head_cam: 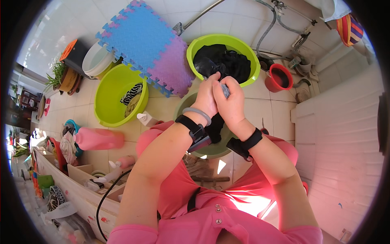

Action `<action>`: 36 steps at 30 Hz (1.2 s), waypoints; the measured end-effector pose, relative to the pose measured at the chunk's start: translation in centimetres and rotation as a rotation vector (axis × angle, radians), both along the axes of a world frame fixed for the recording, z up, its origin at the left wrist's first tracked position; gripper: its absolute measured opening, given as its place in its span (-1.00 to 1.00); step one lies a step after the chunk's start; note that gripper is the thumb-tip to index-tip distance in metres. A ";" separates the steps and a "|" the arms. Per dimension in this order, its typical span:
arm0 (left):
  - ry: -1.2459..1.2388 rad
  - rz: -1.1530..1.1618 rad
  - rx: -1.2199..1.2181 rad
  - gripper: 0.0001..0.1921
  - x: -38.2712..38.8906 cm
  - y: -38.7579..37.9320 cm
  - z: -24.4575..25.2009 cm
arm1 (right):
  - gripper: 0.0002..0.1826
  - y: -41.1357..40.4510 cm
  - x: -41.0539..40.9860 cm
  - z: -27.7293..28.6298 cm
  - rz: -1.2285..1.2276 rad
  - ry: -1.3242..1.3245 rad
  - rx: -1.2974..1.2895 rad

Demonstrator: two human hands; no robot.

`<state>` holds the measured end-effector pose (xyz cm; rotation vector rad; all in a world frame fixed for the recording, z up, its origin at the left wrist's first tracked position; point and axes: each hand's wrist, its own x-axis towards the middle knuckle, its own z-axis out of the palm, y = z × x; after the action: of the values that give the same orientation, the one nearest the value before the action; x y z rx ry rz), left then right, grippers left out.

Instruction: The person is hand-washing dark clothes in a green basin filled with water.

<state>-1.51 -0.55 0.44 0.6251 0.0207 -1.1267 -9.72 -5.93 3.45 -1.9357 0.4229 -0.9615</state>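
Observation:
My left hand and my right hand are pressed close together in front of me, closed around a wet grey cloth; most of it is hidden by my fingers. Below them stands a dull green basin with black fabric in it, partly covered by my wrists. Just beyond my fingertips, a bright green basin holds dark wet clothes. Both wrists wear black straps with devices, and a grey bangle sits on the left one.
Another lime basin with patterned fabric stands left, near blue and purple foam mats. A white pump bottle and a pink jug stand left of my knees. A red bucket stands at right, beside a white ridged surface.

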 end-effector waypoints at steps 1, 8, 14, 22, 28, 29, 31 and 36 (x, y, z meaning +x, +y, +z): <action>-0.082 0.099 0.091 -0.82 -2.1 -0.9 0.7 | -0.77 -1.5 -0.2 -0.7 -0.093 0.105 0.043; -0.129 0.211 0.300 -0.88 -0.9 -0.4 1.2 | -0.77 0.4 0.1 -1.8 -0.033 0.014 0.179; -0.278 0.181 0.420 -0.84 -4.2 -1.6 2.2 | -0.88 -4.1 0.3 -4.4 -0.159 0.031 0.286; -0.134 0.112 0.186 -0.82 0.0 0.9 0.5 | -0.86 2.6 -0.4 -1.0 0.001 -0.028 0.127; -0.090 0.141 0.258 -0.77 -0.1 -1.0 2.9 | -0.79 -3.9 0.7 -3.6 -0.058 -0.003 0.306; -0.013 0.141 0.205 -0.76 0.7 -0.6 3.1 | -0.76 -3.5 0.5 -3.6 0.016 -0.055 0.180; -0.014 0.234 0.164 -0.76 1.6 0.3 3.5 | -0.71 -1.7 -0.1 -2.9 0.095 -0.108 0.056; 0.071 0.165 0.234 -0.83 2.5 0.2 1.4 | -0.50 1.0 -0.6 -3.7 0.086 -0.130 -0.005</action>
<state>0.99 -0.39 1.84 0.7767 0.2637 -0.9936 -10.37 -4.98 -0.25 -1.8676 0.2602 -1.0263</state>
